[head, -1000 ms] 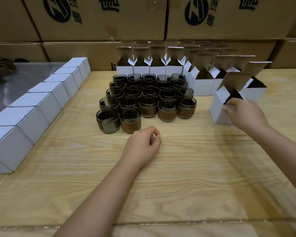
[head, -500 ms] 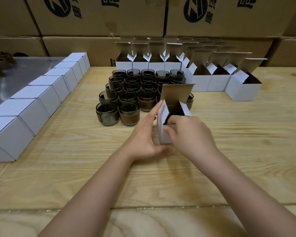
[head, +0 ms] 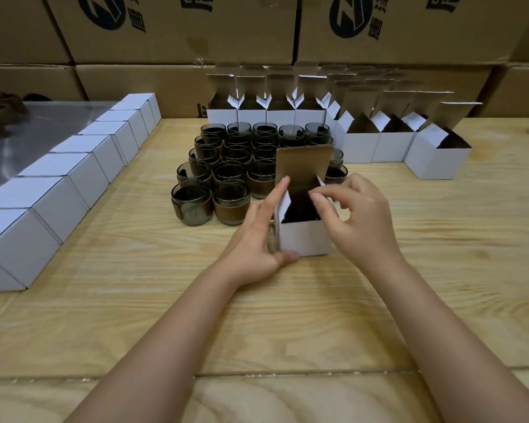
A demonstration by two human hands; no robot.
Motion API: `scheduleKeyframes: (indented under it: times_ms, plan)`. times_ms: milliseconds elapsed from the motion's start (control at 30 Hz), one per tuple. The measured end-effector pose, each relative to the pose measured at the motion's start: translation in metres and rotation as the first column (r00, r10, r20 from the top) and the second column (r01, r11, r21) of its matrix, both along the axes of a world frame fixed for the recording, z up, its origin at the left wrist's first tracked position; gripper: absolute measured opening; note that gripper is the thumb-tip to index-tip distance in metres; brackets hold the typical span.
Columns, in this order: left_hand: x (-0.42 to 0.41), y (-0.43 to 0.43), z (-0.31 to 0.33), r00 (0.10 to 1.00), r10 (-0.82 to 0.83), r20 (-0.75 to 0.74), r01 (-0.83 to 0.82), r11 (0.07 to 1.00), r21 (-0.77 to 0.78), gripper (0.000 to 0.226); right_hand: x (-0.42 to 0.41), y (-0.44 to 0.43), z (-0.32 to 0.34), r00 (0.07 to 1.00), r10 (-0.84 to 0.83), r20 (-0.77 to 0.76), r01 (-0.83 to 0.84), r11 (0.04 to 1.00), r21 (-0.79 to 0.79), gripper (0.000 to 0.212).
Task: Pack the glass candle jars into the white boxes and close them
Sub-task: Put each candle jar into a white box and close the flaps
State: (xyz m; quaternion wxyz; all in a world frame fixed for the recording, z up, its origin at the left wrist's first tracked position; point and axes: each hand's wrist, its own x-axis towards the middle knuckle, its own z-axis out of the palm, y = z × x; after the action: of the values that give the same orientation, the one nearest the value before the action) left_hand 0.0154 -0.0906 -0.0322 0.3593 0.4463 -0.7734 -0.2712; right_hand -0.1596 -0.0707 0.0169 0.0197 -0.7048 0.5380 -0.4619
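A person's left hand (head: 257, 239) lies with straight fingers against the left wall of an open white box (head: 304, 239), thumb tucked at its bottom front corner, steadying it on the wooden table (head: 287, 315). The right hand (head: 358, 215) arches over the box's right rim with fingers bent; whether they pinch the side flap or merely brush it cannot be told. The box stands between the two hands, mouth up, its brown-lined lid flap (head: 303, 166) upright on the far side, so its long axis runs vertical. Its interior reads dark, with no jar visible inside.

The step in hand looks to be readying this box for loading. The next move likely calls for one hand to lift the nearest glass candle jar (head: 231, 206), just beside the left hand and standing mouth up, then lower it straight in.

More jars cluster behind it. Closed boxes (head: 58, 203) line up well left of the left hand. Open boxes (head: 437, 163) wait beyond the right hand, before stacked cartons (head: 180, 29).
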Motion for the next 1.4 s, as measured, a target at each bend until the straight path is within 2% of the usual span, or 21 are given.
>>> scheduleKeyframes:
  times_ms: [100,167,267,333,433,467,533,667,967,1167,1233,1300,1333,1367,1400]
  plan:
    - [0.0,0.001,0.0,1.0,0.016,0.005,-0.016,1.0,-0.008,0.114,-0.007,-0.007,-0.009,0.996,0.022,0.081,-0.022,1.0,-0.002,0.013]
    - [0.0,0.0,0.0,1.0,0.022,0.002,-0.022,1.0,-0.003,0.116,-0.011,-0.01,-0.012,0.974,0.012,0.225,-0.022,0.999,0.042,0.019]
    - [0.0,0.0,0.001,1.0,0.025,-0.007,-0.025,1.0,0.019,0.12,-0.016,-0.013,-0.017,0.892,-0.003,0.453,-0.082,0.982,0.168,0.026]
    - [-0.001,0.0,0.001,1.0,0.022,-0.003,-0.022,1.0,0.012,0.12,-0.019,-0.014,-0.02,0.864,0.028,0.503,-0.174,0.954,0.246,0.022]
    - [0.0,0.001,0.0,1.0,0.008,-0.001,-0.008,1.0,-0.002,0.118,-0.024,-0.011,-0.02,0.751,0.204,0.628,-0.441,0.863,0.246,0.035]
    - [0.0,0.001,-0.001,1.0,-0.002,0.002,0.002,1.0,0.0,0.118,-0.026,-0.01,-0.02,0.73,0.266,0.629,-0.501,0.835,0.228,0.042]
    - [0.0,0.001,-0.002,0.999,-0.032,0.001,0.032,0.999,0.001,0.117,-0.032,-0.01,-0.017,0.748,0.339,0.571,-0.536,0.815,0.219,0.052]
    - [0.0,0.001,-0.004,0.996,-0.086,-0.018,0.086,0.996,0.003,0.113,-0.029,-0.013,-0.011,0.879,0.278,0.387,-0.417,0.843,0.341,0.054]
    - [-0.003,0.004,-0.002,0.991,-0.065,-0.117,0.068,0.998,0.016,0.114,-0.024,-0.016,-0.013,0.876,0.189,0.444,-0.353,0.878,0.323,0.063]
    - [-0.002,0.002,-0.002,0.983,0.015,-0.181,0.021,0.98,0.196,0.086,-0.023,-0.012,-0.01,0.878,0.15,0.455,-0.327,0.882,0.339,0.062]
    - [-0.002,0.0,-0.003,0.983,0.019,-0.183,0.021,0.976,0.215,0.085,-0.022,-0.009,-0.005,0.926,0.142,0.35,-0.281,0.878,0.387,0.059]
    - [-0.002,-0.001,-0.004,0.982,0.012,-0.186,0.028,0.978,0.209,0.087,-0.025,-0.008,0.003,0.992,0.114,0.045,-0.122,0.895,0.43,0.05]
    - [-0.002,-0.001,-0.004,0.982,0.007,-0.187,0.031,0.979,0.2,0.088,-0.026,-0.006,0.008,0.984,0.073,-0.161,-0.001,0.912,0.41,0.048]
    - [-0.002,-0.001,-0.004,0.982,0.002,-0.187,0.034,0.981,0.192,0.089,-0.024,-0.004,0.015,0.938,0.012,-0.347,0.115,0.933,0.342,0.046]
    - [-0.002,-0.001,-0.004,0.982,0.0,-0.187,0.036,0.982,0.187,0.089,-0.019,0.0,0.022,0.883,-0.062,-0.465,0.188,0.955,0.23,0.043]
